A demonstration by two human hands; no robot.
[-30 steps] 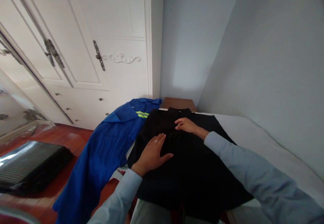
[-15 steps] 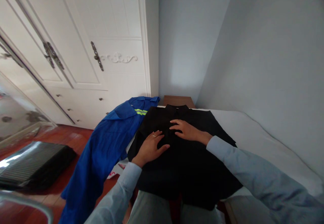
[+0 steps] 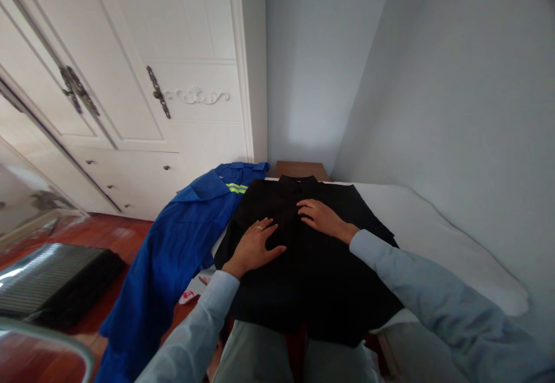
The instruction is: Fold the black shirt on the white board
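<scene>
A black collared shirt [image 3: 303,273] lies spread out in front of me, its collar at the far end and its hem hanging toward my legs. My left hand [image 3: 251,247] rests on the shirt's left side, fingers stretched out and a ring on one finger. On the upper middle of the cloth, below the collar, is my right hand [image 3: 321,219], its fingers extended to the left. Neither hand grips the fabric. Left of the shirt, a blue garment [image 3: 173,238] with a yellow-green reflective stripe hangs down over the edge.
A white-covered surface [image 3: 390,204] runs beneath the shirt and on to the right along the grey wall. Behind stands a brown wooden piece [image 3: 303,169]. A white wardrobe [image 3: 208,36] fills the left. On the red floor is a dark, plastic-wrapped bundle [image 3: 56,279], near a grey metal bar [image 3: 52,337].
The view has shifted slightly. My right hand's fingers have drawn closer together on the shirt, while my left hand stays spread in nearly the same place.
</scene>
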